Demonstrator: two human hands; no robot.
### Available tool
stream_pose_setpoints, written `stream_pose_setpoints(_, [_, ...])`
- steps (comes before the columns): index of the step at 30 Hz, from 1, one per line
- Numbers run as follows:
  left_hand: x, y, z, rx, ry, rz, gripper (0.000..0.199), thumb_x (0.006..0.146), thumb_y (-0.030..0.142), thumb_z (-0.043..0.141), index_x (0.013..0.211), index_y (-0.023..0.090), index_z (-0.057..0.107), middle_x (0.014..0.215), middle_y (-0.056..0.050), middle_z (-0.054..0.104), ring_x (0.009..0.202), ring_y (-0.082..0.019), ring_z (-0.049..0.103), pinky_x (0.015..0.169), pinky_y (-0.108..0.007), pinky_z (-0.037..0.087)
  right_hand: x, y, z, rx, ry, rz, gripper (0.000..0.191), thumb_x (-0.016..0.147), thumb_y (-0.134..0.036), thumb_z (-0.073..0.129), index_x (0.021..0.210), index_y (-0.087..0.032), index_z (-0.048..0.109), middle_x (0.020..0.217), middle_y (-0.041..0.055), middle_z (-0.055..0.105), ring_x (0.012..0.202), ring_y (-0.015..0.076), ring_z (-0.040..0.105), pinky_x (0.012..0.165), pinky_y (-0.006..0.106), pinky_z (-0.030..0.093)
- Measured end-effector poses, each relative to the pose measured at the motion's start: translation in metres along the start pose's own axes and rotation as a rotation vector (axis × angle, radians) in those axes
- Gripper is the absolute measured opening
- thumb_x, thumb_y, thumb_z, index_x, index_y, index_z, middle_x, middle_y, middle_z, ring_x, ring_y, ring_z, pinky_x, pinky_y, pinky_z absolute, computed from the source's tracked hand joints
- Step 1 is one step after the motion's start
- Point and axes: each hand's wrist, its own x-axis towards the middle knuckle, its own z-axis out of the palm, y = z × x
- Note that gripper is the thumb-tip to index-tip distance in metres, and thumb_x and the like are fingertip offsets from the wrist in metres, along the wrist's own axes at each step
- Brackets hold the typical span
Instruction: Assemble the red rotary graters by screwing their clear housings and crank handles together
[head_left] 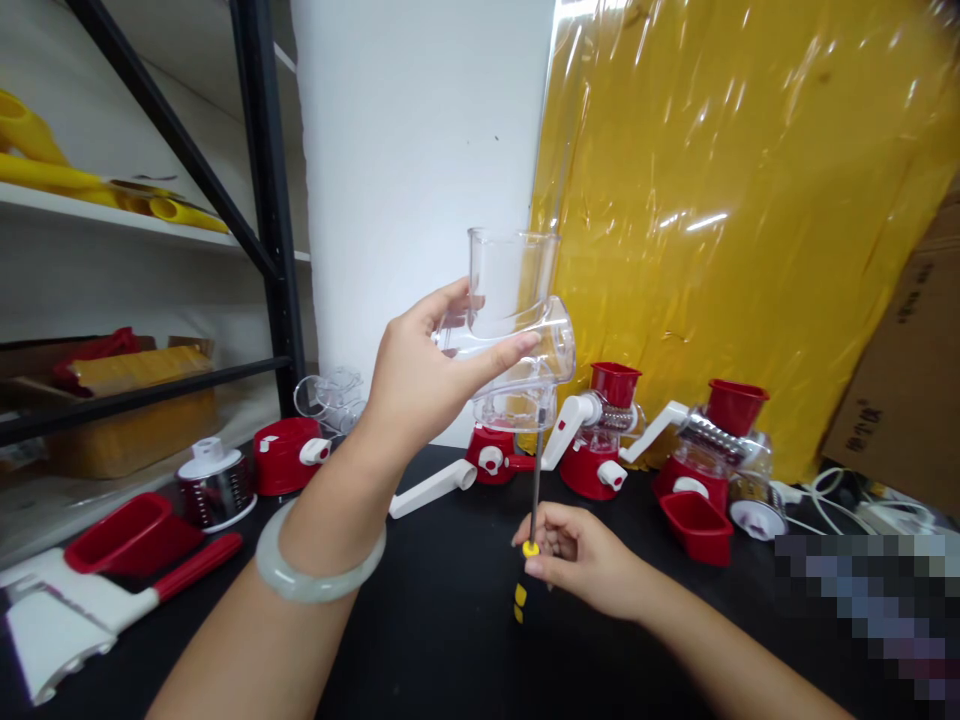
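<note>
My left hand (427,370) grips a clear plastic grater housing (514,270) and holds it up above the black table. The thumb lies across its side tube and the fingers go behind it. My right hand (581,560) is closed on a screwdriver (521,590) with a black and yellow handle, pinched near the top of the handle. The metal shaft (536,480) points up, and its tip meets the underside of the housing. Whether it sits in a screw there I cannot tell. Behind the housing stands a red base (491,455).
Two assembled red graters (600,430) with white cranks stand at the back right. A red hopper (697,525) lies before them. To the left are a drum grater (216,485), a red base (286,455), a red tray (127,535) and a white part (60,620). Shelving (262,200) rises behind.
</note>
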Motion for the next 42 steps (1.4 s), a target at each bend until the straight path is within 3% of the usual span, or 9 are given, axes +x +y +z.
stream_pose_setpoints(4, [0.000,0.000,0.000,-0.001,-0.001,-0.002,0.069,0.064,0.053,0.087,0.123,0.021,0.071,0.121,-0.011,0.074,0.114,-0.028,0.068,0.102,-0.039,0.054,-0.004,-0.009,-0.004,-0.097,-0.015,-0.052,0.052,0.085,-0.055,0.076,0.118,-0.016,0.070,0.075,-0.0039,0.047,0.065,0.0087,0.041,0.063,0.024,0.035])
stream_pose_setpoints(11, [0.000,0.001,0.000,-0.008,-0.007,-0.014,0.072,0.063,0.053,0.087,0.124,0.019,0.070,0.122,-0.012,0.074,0.115,-0.029,0.068,0.102,-0.041,0.054,0.002,0.000,-0.001,-0.053,0.033,0.017,0.053,0.069,-0.054,0.090,0.090,-0.014,0.061,0.068,-0.0053,0.049,0.060,0.0083,0.042,0.059,0.023,0.035])
stream_pose_setpoints(17, [0.000,0.002,0.000,-0.009,-0.001,-0.023,0.073,0.062,0.052,0.088,0.125,0.019,0.070,0.122,-0.012,0.074,0.115,-0.030,0.067,0.102,-0.042,0.054,-0.004,-0.010,-0.004,-0.096,-0.054,-0.035,0.053,0.081,-0.048,0.081,0.119,-0.017,0.061,0.079,-0.0043,0.048,0.068,0.0090,0.042,0.064,0.023,0.035])
stream_pose_setpoints(21, [-0.001,0.002,0.001,-0.014,0.000,-0.016,0.074,0.063,0.054,0.087,0.125,0.018,0.070,0.122,-0.012,0.074,0.115,-0.029,0.068,0.102,-0.041,0.054,-0.002,-0.004,-0.002,-0.098,-0.069,0.033,0.044,0.083,-0.051,0.079,0.102,-0.013,0.067,0.074,-0.0035,0.049,0.065,0.0088,0.041,0.061,0.023,0.033])
stream_pose_setpoints(24, [-0.001,0.001,0.000,-0.018,-0.002,-0.014,0.073,0.063,0.054,0.087,0.124,0.018,0.070,0.122,-0.012,0.074,0.115,-0.029,0.068,0.101,-0.041,0.054,0.001,0.003,-0.001,-0.042,-0.029,0.057,0.055,0.068,-0.051,0.091,0.095,-0.015,0.059,0.075,-0.0042,0.051,0.064,0.0087,0.043,0.060,0.023,0.034])
stream_pose_setpoints(30, [0.000,0.000,0.000,-0.019,-0.001,-0.008,0.072,0.063,0.053,0.088,0.123,0.019,0.070,0.121,-0.012,0.074,0.115,-0.029,0.068,0.101,-0.041,0.055,-0.004,-0.006,-0.006,-0.054,-0.067,-0.020,0.056,0.084,-0.058,0.077,0.121,-0.018,0.060,0.079,-0.0046,0.045,0.067,0.0089,0.039,0.063,0.023,0.031])
stream_pose_setpoints(36, [0.000,0.000,0.001,-0.015,0.004,-0.009,0.074,0.063,0.053,0.088,0.126,0.018,0.069,0.122,-0.012,0.074,0.115,-0.029,0.068,0.102,-0.041,0.054,0.002,0.004,-0.001,-0.043,0.011,0.034,0.057,0.068,-0.058,0.089,0.092,-0.016,0.061,0.070,-0.0063,0.044,0.062,0.0084,0.036,0.058,0.023,0.029])
stream_pose_setpoints(38, [0.000,0.000,0.001,-0.014,0.002,-0.007,0.073,0.063,0.053,0.088,0.124,0.018,0.070,0.122,-0.012,0.074,0.114,-0.029,0.068,0.102,-0.042,0.054,0.002,0.005,0.000,-0.004,0.022,0.031,0.064,0.061,-0.056,0.094,0.096,-0.018,0.057,0.073,-0.0067,0.045,0.063,0.0084,0.038,0.058,0.022,0.029])
stream_pose_setpoints(42, [0.000,0.000,0.001,-0.013,-0.001,-0.012,0.073,0.063,0.053,0.088,0.125,0.019,0.070,0.121,-0.012,0.074,0.115,-0.029,0.068,0.102,-0.041,0.054,-0.003,-0.005,-0.004,-0.022,-0.050,-0.033,0.061,0.081,-0.060,0.079,0.123,-0.019,0.059,0.080,-0.0050,0.043,0.067,0.0091,0.038,0.063,0.023,0.031])
